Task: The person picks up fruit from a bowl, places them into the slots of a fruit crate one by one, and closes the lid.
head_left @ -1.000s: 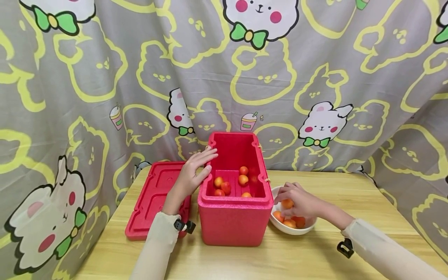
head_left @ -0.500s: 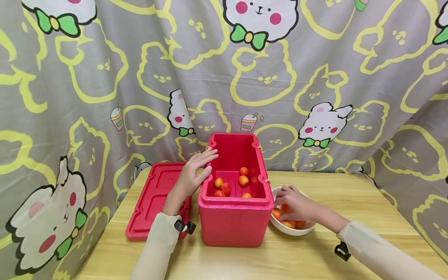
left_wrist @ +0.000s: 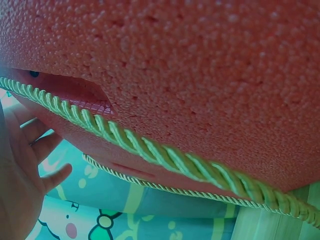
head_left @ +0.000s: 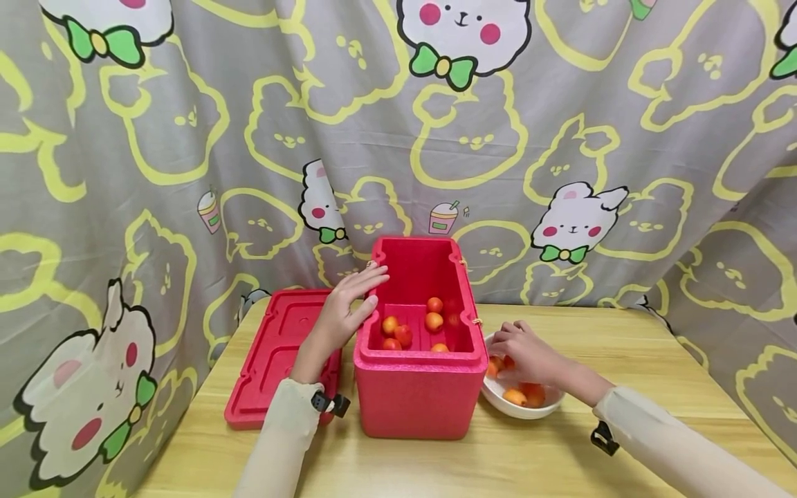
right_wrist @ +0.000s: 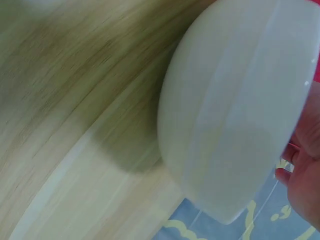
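Note:
My left hand (head_left: pixel 341 310) rests its extended fingers on the left rim of a red foam box (head_left: pixel 420 401). Inside the box lie several small orange-red fruits (head_left: pixel 434 321) that look like apricots. In the left wrist view, the fingers (left_wrist: pixel 47 145) show beyond the box's pitted side (left_wrist: pixel 210 75) and a twisted rope handle (left_wrist: pixel 145 145). My right hand (head_left: pixel 529 356) reaches down into a white bowl (head_left: pixel 526 411), fingers bent over more of these fruits (head_left: pixel 515 396). I cannot tell whether it grips one. In the right wrist view, the bowl's wall (right_wrist: pixel 225 110) hides the fingertips.
A red lid (head_left: pixel 249 394) lies on the wooden table (head_left: pixel 641 346), left of the box. Close behind the table hangs a grey patterned curtain (head_left: pixel 373 124). The bowl stands right against the box's right side.
My right hand stays in the bowl, dipping lower and then shifting slightly up, while the fruits under its fingers change place. The left hand keeps its place on the rim.

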Demonstrator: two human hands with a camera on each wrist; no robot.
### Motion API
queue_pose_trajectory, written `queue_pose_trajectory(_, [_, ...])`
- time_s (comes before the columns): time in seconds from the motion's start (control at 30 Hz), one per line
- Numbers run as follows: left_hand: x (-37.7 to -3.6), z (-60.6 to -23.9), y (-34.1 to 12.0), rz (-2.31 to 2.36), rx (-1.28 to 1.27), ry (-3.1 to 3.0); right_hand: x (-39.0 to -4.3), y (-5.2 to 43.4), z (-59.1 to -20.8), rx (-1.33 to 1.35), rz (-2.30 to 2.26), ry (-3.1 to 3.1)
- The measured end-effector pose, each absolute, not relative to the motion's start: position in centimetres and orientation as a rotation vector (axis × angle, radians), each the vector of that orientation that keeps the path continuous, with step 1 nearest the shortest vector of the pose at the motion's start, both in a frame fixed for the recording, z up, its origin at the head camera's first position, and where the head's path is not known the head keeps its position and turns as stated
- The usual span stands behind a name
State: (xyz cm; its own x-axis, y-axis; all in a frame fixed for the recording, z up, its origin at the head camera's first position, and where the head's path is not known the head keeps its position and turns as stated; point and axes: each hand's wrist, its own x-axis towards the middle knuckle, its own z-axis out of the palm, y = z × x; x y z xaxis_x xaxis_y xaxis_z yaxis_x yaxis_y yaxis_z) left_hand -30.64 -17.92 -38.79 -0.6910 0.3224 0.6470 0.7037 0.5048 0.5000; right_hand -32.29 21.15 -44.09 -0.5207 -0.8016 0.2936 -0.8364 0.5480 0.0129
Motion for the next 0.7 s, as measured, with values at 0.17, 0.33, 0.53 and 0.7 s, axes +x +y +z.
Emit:
queue_pose_trajectory(0.17, [-30.63, -38.81, -17.83, -1.077, -0.841, -2.273, -32.73, 21.65, -44.62, 1.324, 0.125, -2.464])
queue_pose_trajectory(0.33, [-30.66, -38.86, -17.79, -1.075, -0.84, -2.277, -33.0, 22.01, -44.89, 1.259, 0.1, -2.514])
queue_pose_trajectory(0.53, [-30.74, -38.82, -17.87, -1.067, -0.843, -2.268, -33.02, 22.03, -44.79, 1.184, 0.043, -2.514])
queue_pose_trajectory(0.7, [-30.74, -38.85, -17.92, -1.065, -0.847, -2.263, -33.11, 22.14, -44.75, 1.132, 0.036, -2.528])
